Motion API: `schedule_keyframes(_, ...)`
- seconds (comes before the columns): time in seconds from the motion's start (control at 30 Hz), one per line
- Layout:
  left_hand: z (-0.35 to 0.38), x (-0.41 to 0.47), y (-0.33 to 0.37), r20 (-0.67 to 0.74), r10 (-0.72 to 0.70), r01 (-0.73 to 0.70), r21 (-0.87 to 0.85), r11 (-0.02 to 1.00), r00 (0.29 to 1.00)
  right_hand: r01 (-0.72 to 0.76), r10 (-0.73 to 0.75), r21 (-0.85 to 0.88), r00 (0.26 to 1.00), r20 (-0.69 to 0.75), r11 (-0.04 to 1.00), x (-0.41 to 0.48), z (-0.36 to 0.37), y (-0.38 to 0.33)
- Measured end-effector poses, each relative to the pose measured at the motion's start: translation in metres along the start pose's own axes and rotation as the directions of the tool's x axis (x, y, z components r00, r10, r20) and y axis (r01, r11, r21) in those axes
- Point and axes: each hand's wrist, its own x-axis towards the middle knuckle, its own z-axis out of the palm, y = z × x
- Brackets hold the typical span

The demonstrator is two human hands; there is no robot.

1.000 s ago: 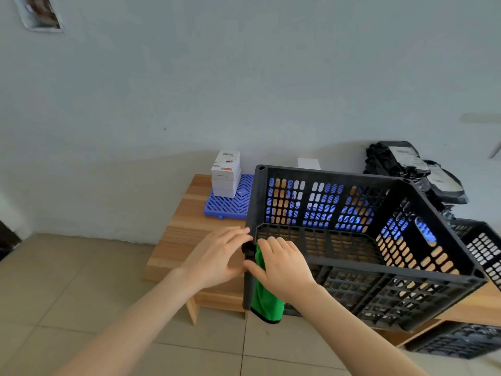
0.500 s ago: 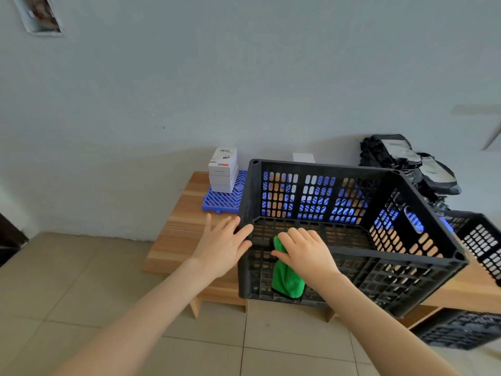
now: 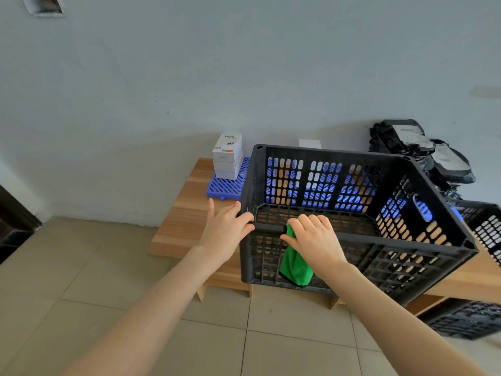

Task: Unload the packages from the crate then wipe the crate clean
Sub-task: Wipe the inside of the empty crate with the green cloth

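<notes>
The right hand [image 3: 315, 241] is clenched around a green cloth [image 3: 295, 263], knuckles up and fingers curled over the near rim of the black crate [image 3: 333, 154]; the cloth's free end hangs down the outside of the near wall, so this looks like a pass along the rim and front face; the left hand [image 3: 226, 230] lies released, fingers straight, pressed flat against the crate's left corner at about nine o'clock, with the thumb at the rim; I judge it is there to brace the crate so the wiping does not push it sideways.

The crate stands on a wooden bench [image 3: 187, 213] in front of the person, and nothing shows inside it; the slotted floor and walls are bare, so the unloading looks finished and the wiping is the step in hand; its near bottom edge seems to sit at or just past the bench's front edge, which may be another reason for the steadying hand.

The unloaded goods sit clear of the work: a stack of white boxes [image 3: 227, 156] on a blue grid mat [image 3: 225, 187] at ten o'clock from the crate, and black bagged parcels [image 3: 423, 147] at two o'clock against the wall; a second crate [image 3: 488, 229] stands just beside the first at three o'clock.

Remaining, in my judgement: the other walls and the inner floor.
</notes>
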Motion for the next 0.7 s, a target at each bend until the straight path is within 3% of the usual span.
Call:
schedule_keyframes(0.2,0.015,-0.002,-0.008,-0.084,-0.010,0.010,0.001,1.000,0.996,0.068,-0.067,0.063,0.998,-0.016,0.996,0.033,0.006,-0.048)
schedule_keyframes(0.3,0.019,0.000,-0.009,-0.123,-0.008,0.010,0.017,1.000,0.992,0.072,-0.069,0.076,0.997,-0.039,0.995,0.030,0.005,-0.046)
schedule_keyframes(0.47,0.018,-0.007,0.005,-0.112,-0.056,0.061,0.043,0.997,0.992,0.151,-0.159,0.155,0.986,0.041,0.976,0.022,-0.002,-0.031)
schedule_keyframes(0.7,0.013,-0.017,0.028,-0.092,0.066,-0.058,0.084,0.995,0.994,0.252,-0.247,0.116,0.968,-0.051,0.961,0.020,0.005,-0.013)
